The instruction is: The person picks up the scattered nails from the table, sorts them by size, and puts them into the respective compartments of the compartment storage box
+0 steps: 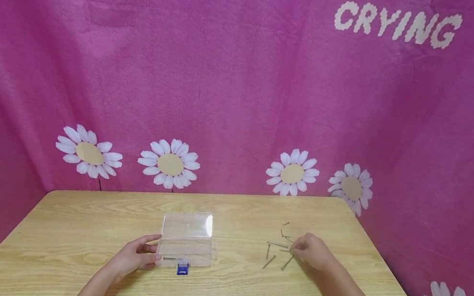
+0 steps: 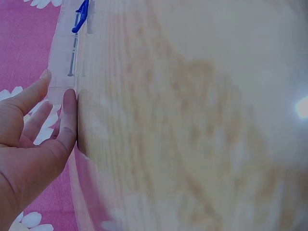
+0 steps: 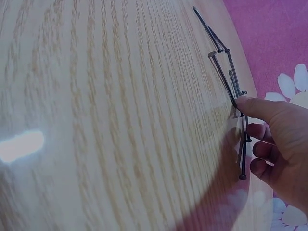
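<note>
Step, as I judge it: picking nails (image 1: 278, 251), lower right of centre on the desk (image 1: 81, 228). Right hand (image 1: 312, 252) pinches one; left hand (image 1: 136, 255), fingers relaxed, steadies the clear box (image 1: 186, 239), lower centre. Next move needs a clean lift boxward.

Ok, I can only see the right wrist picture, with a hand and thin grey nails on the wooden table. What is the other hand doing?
Observer: The left hand lies on the light wooden table, and its fingertips touch the left side of a clear plastic box.
Operator: Is the box open?
Observer: Yes. Its clear lid stands up at the back, and a small blue latch sits at the front edge.
Operator: Is anything in it?
Observer: One thin grey nail lies inside, near the front wall.
</note>
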`<state>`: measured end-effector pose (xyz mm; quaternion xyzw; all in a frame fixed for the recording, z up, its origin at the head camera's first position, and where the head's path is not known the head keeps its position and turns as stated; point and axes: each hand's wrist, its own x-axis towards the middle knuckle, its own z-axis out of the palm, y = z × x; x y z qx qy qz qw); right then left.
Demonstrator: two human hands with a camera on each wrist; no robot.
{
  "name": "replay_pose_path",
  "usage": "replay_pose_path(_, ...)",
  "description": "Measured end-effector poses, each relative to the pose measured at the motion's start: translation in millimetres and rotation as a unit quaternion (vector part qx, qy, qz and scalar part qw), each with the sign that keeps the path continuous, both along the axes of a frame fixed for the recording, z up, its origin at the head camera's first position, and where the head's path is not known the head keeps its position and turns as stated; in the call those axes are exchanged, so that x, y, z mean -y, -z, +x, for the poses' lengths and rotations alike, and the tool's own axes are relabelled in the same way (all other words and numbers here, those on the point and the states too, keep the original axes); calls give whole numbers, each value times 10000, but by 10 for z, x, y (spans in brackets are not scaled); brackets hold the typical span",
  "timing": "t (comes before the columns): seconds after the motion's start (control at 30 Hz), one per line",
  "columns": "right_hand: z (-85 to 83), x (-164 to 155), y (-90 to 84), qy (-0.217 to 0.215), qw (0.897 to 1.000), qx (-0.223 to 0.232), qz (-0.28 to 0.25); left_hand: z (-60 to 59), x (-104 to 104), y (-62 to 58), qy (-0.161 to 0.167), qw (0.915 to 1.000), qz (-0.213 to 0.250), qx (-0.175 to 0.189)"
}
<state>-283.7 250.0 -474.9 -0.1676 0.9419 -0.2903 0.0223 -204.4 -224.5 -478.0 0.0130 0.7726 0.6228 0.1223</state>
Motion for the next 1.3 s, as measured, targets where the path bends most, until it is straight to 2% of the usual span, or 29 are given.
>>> replay_pose_path(0.27, 19, 20, -37, -91, 9999, -76, -45, -3, 2, 15, -32, 10000, 13, -19)
replay_pose_path(0.43, 56, 93, -72, 21, 9992, 157, -367, -7, 6, 15, -3, 10000, 32, -31)
replay_pose_path(0.63, 82, 183, -119, 41, 9982, 123, -586, 16, -8, -17, -54, 10000, -17, 11)
replay_pose_path(0.9, 61, 335, -157, -331, 9942, 292, -983, 12, -23, -18, -52, 10000, 2, -4)
replay_pose_path(1.17, 79, 532, -233, -457, 9960, -54, -764, 9, -18, 3, -114, 9999, 19, 36)
replay_pose_path(1.3, 61, 623, -255, -483, 9958, -49, -774, -4, -10, 15, -133, 9999, 9, 9)
